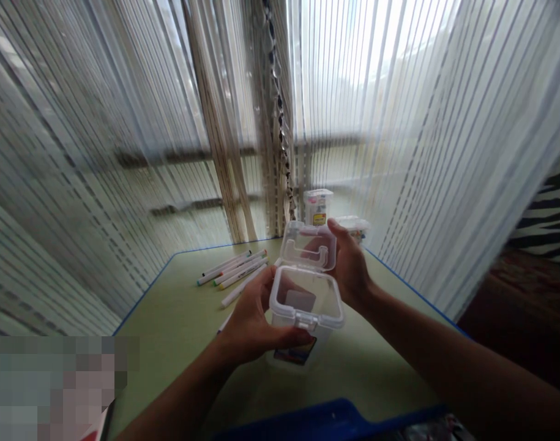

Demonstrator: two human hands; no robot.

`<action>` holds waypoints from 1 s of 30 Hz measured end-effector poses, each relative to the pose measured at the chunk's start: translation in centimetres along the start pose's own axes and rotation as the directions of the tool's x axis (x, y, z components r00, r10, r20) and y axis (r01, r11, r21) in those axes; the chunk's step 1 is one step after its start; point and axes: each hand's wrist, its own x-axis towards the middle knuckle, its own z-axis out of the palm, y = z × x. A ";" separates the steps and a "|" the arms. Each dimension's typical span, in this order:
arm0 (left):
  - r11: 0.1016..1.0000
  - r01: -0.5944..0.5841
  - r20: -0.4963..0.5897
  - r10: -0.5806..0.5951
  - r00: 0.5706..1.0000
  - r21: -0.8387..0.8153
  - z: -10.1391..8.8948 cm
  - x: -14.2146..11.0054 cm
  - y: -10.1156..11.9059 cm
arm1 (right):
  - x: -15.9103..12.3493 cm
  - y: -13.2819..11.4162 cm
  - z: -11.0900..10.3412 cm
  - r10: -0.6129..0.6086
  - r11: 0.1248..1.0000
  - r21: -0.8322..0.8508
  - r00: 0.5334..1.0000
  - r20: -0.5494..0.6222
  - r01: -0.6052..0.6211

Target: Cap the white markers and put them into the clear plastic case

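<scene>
Left hand [250, 321]: fingers clasp clear box [306, 320]
Right hand [350, 269]: fingers grip its opened lid [302, 245]
Markers [238, 270]: loose beyond left fingers, outside box

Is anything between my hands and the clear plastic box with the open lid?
Nothing visible is. The left hand holds the square-rimmed clear plastic box directly, thumb across its front; the right hand seems to touch its raised clear plastic lid. The white cylindrical markers lie to the left, not in between.

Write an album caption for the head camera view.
Left hand holding an open box, right hand at its lid, white pens on the table.
</scene>
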 end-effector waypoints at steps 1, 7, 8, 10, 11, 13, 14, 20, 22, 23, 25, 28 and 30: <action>1.000 -0.003 -0.007 0.003 1.000 -0.009 0.0 0.0 0.0 | 0.0 0.0 0.0 -0.001 1.000 -0.003 1.000 -0.008 0.001; 0.999 -0.015 -0.081 0.013 0.997 -0.033 -0.1 0.1 -0.4 | 0.1 0.4 -0.3 -0.031 0.996 -0.080 0.998 -0.049 0.027; 0.999 -0.025 -0.111 0.022 0.994 -0.022 -0.1 0.2 -0.5 | 0.1 0.5 -0.3 -0.042 0.994 -0.107 0.998 -0.051 0.036; 0.998 -0.067 -0.179 0.064 0.982 -0.009 -0.3 0.3 -0.7 | -0.1 0.7 -0.3 -0.052 0.986 -0.159 0.998 -0.036 0.045; 0.996 -0.093 -0.208 0.089 0.974 -0.005 -0.4 0.5 -0.8 | -0.2 0.8 -0.3 -0.048 0.984 -0.172 0.999 -0.021 0.043; 0.991 -0.137 -0.255 0.132 0.958 -0.003 -0.6 0.7 -0.9 | -0.2 0.9 -0.2 -0.033 0.985 -0.167 0.999 -0.002 0.032; 0.989 -0.145 -0.275 0.140 0.951 0.001 -0.7 0.8 -0.9 | -0.2 1.0 -0.2 -0.034 0.988 -0.154 0.999 -0.008 0.033; 0.991 -0.123 -0.391 0.134 0.911 0.052 -1.0 0.9 -0.6 | 0.6 1.8 -0.9 -0.079 0.990 -0.122 0.997 -0.011 0.077; 0.988 -0.122 -0.421 0.149 0.895 0.090 -1.1 0.8 -0.7 | 0.8 2.2 -1.2 -0.111 0.986 -0.127 0.994 0.005 0.111; 0.987 -0.116 -0.436 0.153 0.887 0.109 -1.1 0.8 -0.8 | 0.9 2.3 -1.3 -0.125 0.984 -0.129 0.992 0.009 0.125; 0.986 -0.106 -0.468 0.155 0.870 0.131 -1.3 0.7 -1.0 | 1.0 2.5 -1.4 -0.144 0.982 -0.126 0.990 0.004 0.143; 0.985 -0.108 -0.513 0.163 0.843 0.136 -1.6 0.8 -1.1 | 1.1 2.5 -1.4 -0.166 0.981 -0.110 0.986 -0.028 0.162; 0.986 -0.115 -0.542 0.164 0.824 0.123 -1.6 0.9 -1.0 | 1.2 2.5 -1.3 -0.178 0.980 -0.098 0.983 -0.035 0.173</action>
